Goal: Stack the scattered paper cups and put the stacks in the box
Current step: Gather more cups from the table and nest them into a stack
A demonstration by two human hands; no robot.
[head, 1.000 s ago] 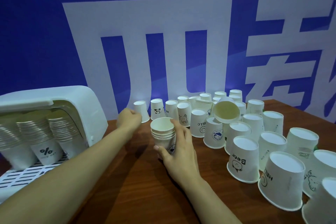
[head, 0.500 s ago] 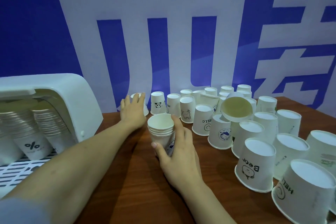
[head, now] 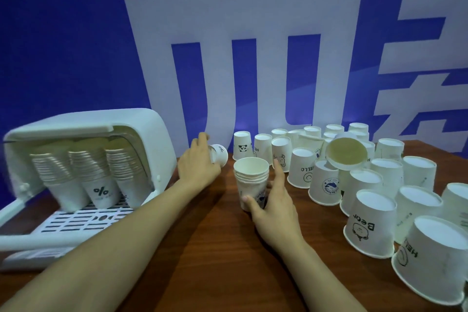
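A short stack of upright white paper cups [head: 251,177] stands on the brown table, and my right hand [head: 274,206] grips its lower part. My left hand [head: 196,166] holds a single white cup [head: 219,157], tilted on its side just left of the stack. Several loose cups stand upside down to the right, such as the "HELLO" cup [head: 302,168] and the "Bear" cup [head: 372,225]. One cup [head: 345,151] lies tipped with its mouth facing me. The white box [head: 157,139] at the left holds three tall cup stacks [head: 98,172].
The box's lid is raised and its slotted white tray [head: 76,223] sticks out toward me. A blue wall with large white characters [head: 228,58] runs right behind the table. Inverted cups crowd the whole right side up to the frame edge.
My left hand has closed on the leftmost back-row cup, lifted it and tipped it sideways toward the stack. My right hand keeps its hold on the stack.
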